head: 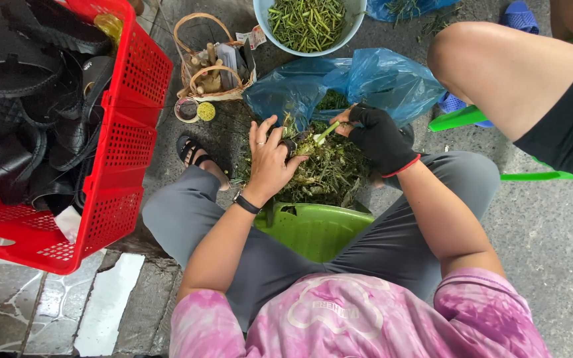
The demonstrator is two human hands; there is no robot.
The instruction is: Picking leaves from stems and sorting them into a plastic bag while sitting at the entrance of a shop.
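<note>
A pale green stalk (325,133) is pinched at its upper end by the gloved right hand (378,138); its long axis slants down toward the loosely curled left hand (270,162), just beside its lower tip.

Grey concrete floor (552,238) (daylit), cracked tiles (8,311) left.

Bare left hand (270,159) and gloved right hand (378,136), both curled, close together.
</note>
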